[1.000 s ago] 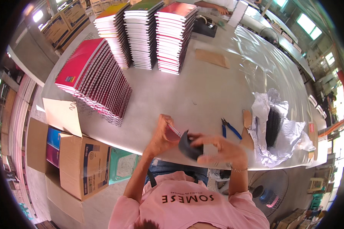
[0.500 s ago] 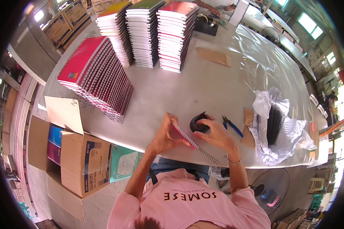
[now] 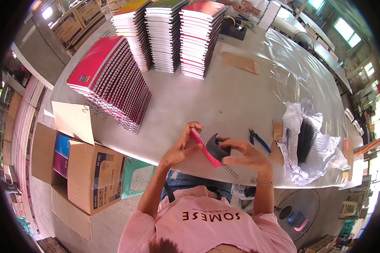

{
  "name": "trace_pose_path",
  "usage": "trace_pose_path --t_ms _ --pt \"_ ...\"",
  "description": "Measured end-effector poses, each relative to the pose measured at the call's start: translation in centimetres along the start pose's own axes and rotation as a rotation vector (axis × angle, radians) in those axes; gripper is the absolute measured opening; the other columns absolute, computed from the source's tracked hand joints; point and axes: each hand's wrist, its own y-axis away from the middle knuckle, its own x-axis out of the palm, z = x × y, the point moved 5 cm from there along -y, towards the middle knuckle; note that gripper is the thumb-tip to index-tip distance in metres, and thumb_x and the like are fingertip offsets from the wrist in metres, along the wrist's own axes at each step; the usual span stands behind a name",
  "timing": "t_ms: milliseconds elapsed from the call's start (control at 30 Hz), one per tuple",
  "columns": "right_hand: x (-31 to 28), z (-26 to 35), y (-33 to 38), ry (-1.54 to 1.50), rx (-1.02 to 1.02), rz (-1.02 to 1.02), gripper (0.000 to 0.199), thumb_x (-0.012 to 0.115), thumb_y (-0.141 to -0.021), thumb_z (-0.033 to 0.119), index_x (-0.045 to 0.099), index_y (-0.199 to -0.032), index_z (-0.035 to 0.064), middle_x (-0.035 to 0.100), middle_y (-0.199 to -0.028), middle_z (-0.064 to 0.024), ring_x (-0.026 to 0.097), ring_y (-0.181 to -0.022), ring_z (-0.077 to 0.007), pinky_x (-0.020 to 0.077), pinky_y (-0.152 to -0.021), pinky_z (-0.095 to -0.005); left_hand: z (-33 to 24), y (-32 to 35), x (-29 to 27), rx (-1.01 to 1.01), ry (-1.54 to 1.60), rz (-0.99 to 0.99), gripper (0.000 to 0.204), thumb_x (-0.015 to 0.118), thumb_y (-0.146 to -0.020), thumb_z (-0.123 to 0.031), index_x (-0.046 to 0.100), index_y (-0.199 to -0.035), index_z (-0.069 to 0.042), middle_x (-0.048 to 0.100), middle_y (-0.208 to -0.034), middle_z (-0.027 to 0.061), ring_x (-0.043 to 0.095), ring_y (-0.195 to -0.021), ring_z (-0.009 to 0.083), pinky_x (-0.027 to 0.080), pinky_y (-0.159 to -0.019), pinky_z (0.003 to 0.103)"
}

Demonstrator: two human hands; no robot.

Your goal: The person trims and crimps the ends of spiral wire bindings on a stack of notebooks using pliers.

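I hold a pink spiral-bound notebook point(image 3: 205, 148) edge-on just above the near edge of the grey table point(image 3: 223, 92). My left hand point(image 3: 182, 145) grips its left end. My right hand point(image 3: 245, 154) holds its right side, with the fingers around a dark object point(image 3: 217, 146) pressed against the notebook. The wire spiral point(image 3: 229, 170) sticks out below my right hand.
A slanted stack of red notebooks point(image 3: 109, 80) and three upright stacks point(image 3: 173, 29) stand at the far left. Blue-handled pliers point(image 3: 257, 139) and a plastic bag of black wire spirals point(image 3: 310, 141) lie to the right. An open cardboard box point(image 3: 78, 168) sits on the floor at the left.
The notebook has turned from lying nearly flat to standing edge-on, and both hands have shifted slightly with it. The dark object now sits against the notebook under my right fingers.
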Motion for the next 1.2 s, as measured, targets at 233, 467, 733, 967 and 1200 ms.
trace_pose_path --t_ms 233,467,733,967,1200 --pt "2.9 3.6 0.0 0.418 -0.082 0.128 0.054 0.080 -0.081 0.026 0.062 -0.124 -0.0009 0.057 -0.133 -0.0175 0.049 -0.130 -0.0287 0.0332 -0.110 -0.0366 1.0 -0.1 -0.1 0.049 0.162 0.089 0.054 0.061 -0.086 -0.005 0.038 -0.134 -0.011 0.038 -0.124 0.0032 0.038 -0.119 0.0156 0.027 -0.107 0.030" --pt "0.3 -0.8 -1.0 -0.045 0.178 -0.044 0.055 0.078 -0.082 0.031 0.063 -0.122 -0.0028 0.059 -0.131 -0.0171 0.053 -0.126 -0.0271 0.0382 -0.107 -0.0360 1.0 -0.2 -0.1 0.017 0.158 0.111 0.052 0.059 -0.089 -0.005 0.039 -0.137 -0.010 0.039 -0.132 0.0034 0.036 -0.129 0.0156 0.025 -0.112 0.029" --pt "-0.9 0.3 -2.3 0.751 -0.203 -0.404 0.050 0.077 -0.083 0.027 0.061 -0.122 -0.0006 0.062 -0.122 -0.0137 0.054 -0.122 -0.0255 0.0383 -0.106 -0.0374 -0.4 -0.5 0.8 0.074 0.084 0.048 0.042 0.060 -0.094 -0.009 0.041 -0.131 -0.008 0.043 -0.120 0.0025 0.042 -0.118 0.0136 0.032 -0.105 0.029" --pt "-5.4 -2.3 3.8 1.170 0.065 -0.929 0.057 0.074 -0.083 0.030 0.053 -0.133 0.0099 0.056 -0.131 -0.0171 0.044 -0.131 -0.0359 0.0327 -0.109 -0.0435 0.0 0.9 3.7 0.054 0.060 -0.360 0.028 0.058 -0.099 -0.017 0.045 -0.122 -0.007 0.044 -0.110 0.0015 0.043 -0.100 0.0105 0.036 -0.091 0.023" --pt "-4.0 -5.3 8.5 1.005 0.012 -1.120 0.060 0.068 -0.082 0.014 0.046 -0.137 0.0063 0.050 -0.132 -0.0195 0.041 -0.126 -0.0384 0.0294 -0.108 -0.0509 0.8 0.8 3.9 0.171 0.007 -0.476 0.025 0.057 -0.100 -0.019 0.048 -0.118 -0.003 0.045 -0.101 0.0021 0.044 -0.092 0.0114 0.039 -0.083 0.023"
